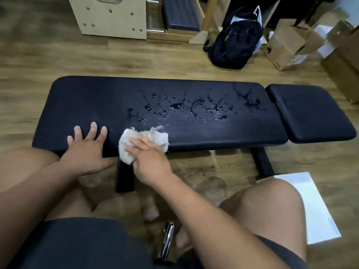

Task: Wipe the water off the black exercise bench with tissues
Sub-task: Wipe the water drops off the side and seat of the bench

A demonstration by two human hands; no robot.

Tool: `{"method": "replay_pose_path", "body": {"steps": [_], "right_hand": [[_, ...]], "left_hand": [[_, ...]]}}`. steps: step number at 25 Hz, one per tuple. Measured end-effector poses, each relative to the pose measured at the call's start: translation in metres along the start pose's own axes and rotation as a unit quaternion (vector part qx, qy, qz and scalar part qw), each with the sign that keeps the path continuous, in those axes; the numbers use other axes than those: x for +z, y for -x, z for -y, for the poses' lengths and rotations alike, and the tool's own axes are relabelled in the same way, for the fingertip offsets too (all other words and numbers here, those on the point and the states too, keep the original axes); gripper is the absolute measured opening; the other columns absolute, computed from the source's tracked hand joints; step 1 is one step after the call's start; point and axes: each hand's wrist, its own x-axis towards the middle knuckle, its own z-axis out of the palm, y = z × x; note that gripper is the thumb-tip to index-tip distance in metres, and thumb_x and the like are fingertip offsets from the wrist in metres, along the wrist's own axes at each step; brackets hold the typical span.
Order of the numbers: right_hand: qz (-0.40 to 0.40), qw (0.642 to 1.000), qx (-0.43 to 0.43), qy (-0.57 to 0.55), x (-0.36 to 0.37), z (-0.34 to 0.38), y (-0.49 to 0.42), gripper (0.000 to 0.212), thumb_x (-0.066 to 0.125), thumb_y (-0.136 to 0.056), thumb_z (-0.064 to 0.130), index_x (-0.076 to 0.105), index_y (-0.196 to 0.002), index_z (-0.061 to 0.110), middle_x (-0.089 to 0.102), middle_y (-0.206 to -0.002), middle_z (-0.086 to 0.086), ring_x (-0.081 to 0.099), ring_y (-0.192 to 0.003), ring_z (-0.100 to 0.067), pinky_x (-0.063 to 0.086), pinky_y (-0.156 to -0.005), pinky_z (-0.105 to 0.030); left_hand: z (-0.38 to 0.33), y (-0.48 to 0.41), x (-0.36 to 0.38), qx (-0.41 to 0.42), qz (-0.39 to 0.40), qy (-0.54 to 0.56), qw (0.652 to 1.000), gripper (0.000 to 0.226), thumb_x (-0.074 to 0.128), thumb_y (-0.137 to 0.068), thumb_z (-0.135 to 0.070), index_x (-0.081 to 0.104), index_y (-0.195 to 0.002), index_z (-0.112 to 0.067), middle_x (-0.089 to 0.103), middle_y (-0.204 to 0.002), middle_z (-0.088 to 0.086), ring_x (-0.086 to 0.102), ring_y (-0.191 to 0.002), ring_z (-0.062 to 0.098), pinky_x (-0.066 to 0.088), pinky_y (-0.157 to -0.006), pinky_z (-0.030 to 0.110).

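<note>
- Here we count one black bench (81,105), built from two pads: a long pad (194,133) and a short pad (310,113) just beside its right end, with a narrow gap between them.
- We find one patch of water (194,107), made of drops and small puddles. It is spread over the middle and right part of the long pad, mostly on the far half.
- We count one wad of tissues (155,136), white and crumpled. It lies on the near edge of the long pad, just nearer to us than the left end of the water, and part of it hangs over the edge.
- We count two hands.
  - The right hand (149,162) lies on top of the wad with its fingers nearly straight and apart, pressing it onto the pad. This hand hides the near part of the wad.
  - The left hand (87,150) rests flat on the near edge of the pad just left of the wad, fingers spread, holding nothing.
- We see two black legs under the bench: one leg (125,179) below the wad, between the forearms, and a second leg (262,162) under the right end of the long pad.
- Beyond the bench, on the wooden floor (58,55), we count:
  - one black backpack (235,39), well apart from the bench;
  - cardboard boxes (285,43) to its right, cut by the frame edge, so we cannot give their number;
  - one pale wooden box (110,16) at the far left.
- One white sheet (314,206) lies on the floor beside the right knee.
</note>
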Motion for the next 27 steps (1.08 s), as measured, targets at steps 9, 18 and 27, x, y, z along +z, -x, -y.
{"method": "replay_pose_path", "body": {"steps": [9,18,27], "right_hand": [[-0.196,0.911,0.361,0.034,-0.04,-0.097,0.051,0.046,0.04,-0.091,0.024,0.056,-0.132,0.014,0.046,-0.147,-0.007,0.034,-0.139,-0.028,0.03,-0.113,-0.042],[0.02,0.999,0.018,0.047,0.029,0.039,-0.015,0.065,0.02,-0.084,0.037,0.038,-0.146,0.027,0.017,-0.16,0.003,-0.001,-0.147,-0.013,-0.008,-0.115,-0.035],[0.044,0.993,0.051,0.095,-0.02,-0.025,-0.165,0.056,0.038,-0.098,0.022,0.023,-0.152,0.02,0.01,-0.161,-0.012,0.001,-0.148,-0.036,0.008,-0.12,-0.044]], "left_hand": [[0.015,-0.022,-0.02,-0.038,-0.182,0.175,0.967,0.058,0.044,-0.1,-0.038,0.033,-0.153,-0.02,0.019,-0.166,0.004,0.004,-0.154,0.031,0.001,-0.121,0.059],[0.01,-0.067,-0.005,-0.12,-0.254,0.235,0.931,0.045,0.035,-0.103,-0.029,0.046,-0.145,-0.021,0.03,-0.163,0.001,0.011,-0.154,0.023,-0.002,-0.123,0.054],[0.008,-0.072,-0.002,-0.137,-0.246,0.195,0.94,0.05,0.031,-0.102,-0.033,0.038,-0.151,-0.025,0.024,-0.165,-0.003,0.008,-0.155,0.023,-0.003,-0.123,0.053]]}}
